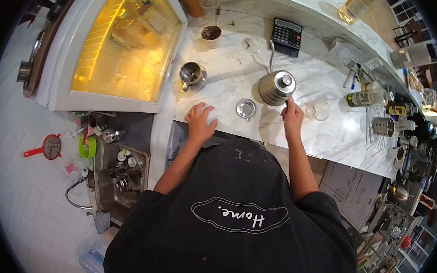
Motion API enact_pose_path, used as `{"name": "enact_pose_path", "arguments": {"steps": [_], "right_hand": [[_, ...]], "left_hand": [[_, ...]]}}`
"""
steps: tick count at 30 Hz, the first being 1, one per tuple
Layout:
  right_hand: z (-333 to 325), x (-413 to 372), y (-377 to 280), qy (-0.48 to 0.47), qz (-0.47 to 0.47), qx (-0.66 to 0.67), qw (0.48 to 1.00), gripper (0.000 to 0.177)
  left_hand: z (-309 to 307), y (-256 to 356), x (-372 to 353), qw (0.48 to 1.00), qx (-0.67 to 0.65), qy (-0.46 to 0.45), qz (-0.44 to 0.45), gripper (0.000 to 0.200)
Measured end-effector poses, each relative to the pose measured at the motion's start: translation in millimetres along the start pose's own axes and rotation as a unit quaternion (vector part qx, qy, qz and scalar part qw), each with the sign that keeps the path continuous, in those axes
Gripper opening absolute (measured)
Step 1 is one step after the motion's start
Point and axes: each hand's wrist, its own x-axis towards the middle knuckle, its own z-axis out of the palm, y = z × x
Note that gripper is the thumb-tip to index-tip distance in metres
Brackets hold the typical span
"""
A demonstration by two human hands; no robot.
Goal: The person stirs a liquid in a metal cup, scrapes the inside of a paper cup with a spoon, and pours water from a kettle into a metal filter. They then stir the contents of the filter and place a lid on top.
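Observation:
My right hand is closed around the dark handle of a steel gooseneck kettle. The kettle is over the marble counter, its thin spout pointing away from me. Fingers spread, my left hand rests at the counter's near edge and holds nothing. Between my hands lies a small round metal dish with a tab. Beyond my left hand stands a steel cup with a handle, dark matter inside. Right of the kettle is a clear glass vessel.
A cup of dark grounds and a calculator stand toward the back. At left are a lit glass-front cabinet and a sink holding dishes. Bottles and a steel canister crowd the right.

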Motion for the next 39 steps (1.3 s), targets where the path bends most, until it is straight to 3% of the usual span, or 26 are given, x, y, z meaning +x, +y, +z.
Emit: {"name": "enact_pose_path", "arguments": {"steps": [4, 13, 18, 30, 39], "right_hand": [[8, 4, -2, 0.025, 0.017, 0.042, 0.999, 0.053], [-11, 21, -7, 0.102, -0.054, 0.062, 0.991, 0.035], [-28, 20, -24, 0.058, -0.062, 0.027, 0.996, 0.045], [-8, 2, -139, -0.084, -0.166, -0.087, 0.979, 0.055], [27, 2, -166, -0.157, -0.175, -0.162, 0.958, 0.054]], "left_hand": [[8, 5, -5, 1.000, 0.014, 0.023, -0.006, 0.049], [12, 0, -9, 0.998, 0.011, 0.062, 0.009, 0.047], [6, -24, -2, 0.993, 0.038, 0.101, -0.041, 0.045], [8, -76, 47, 0.956, 0.080, 0.238, -0.151, 0.038], [0, -62, 65, 0.946, 0.083, 0.237, -0.207, 0.039]]}}
